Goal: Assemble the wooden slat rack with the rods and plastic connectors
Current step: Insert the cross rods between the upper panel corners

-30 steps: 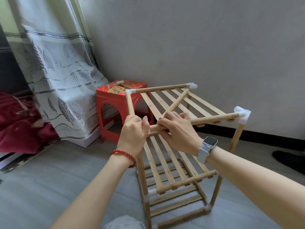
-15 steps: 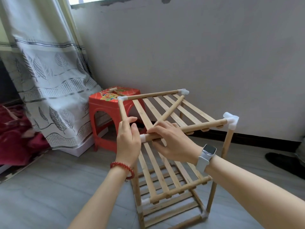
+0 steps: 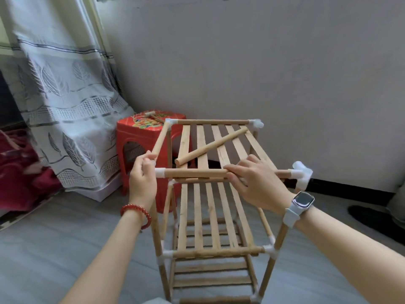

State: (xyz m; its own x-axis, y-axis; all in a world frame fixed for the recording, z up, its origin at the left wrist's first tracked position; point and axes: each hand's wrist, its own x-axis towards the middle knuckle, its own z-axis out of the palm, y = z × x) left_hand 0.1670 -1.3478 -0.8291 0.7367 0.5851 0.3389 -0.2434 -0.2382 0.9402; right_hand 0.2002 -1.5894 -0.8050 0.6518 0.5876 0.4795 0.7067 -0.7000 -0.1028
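Head view: left hand (image 3: 142, 178) fingers clamp the side rod (image 3: 161, 139) and right hand (image 3: 256, 185) fingers curl around the front rod (image 3: 195, 173), apparently aligning both at the rack (image 3: 210, 251) top's near-left corner.

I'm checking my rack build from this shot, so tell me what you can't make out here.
All in the head view:
- Near left top joint: the left hand covers it, so the side rod's seating is unclear.
- Right hand hides part of the front rod.
- The rack's feet are cut off by the bottom edge.
- The small tool on the stool is too small to identify.
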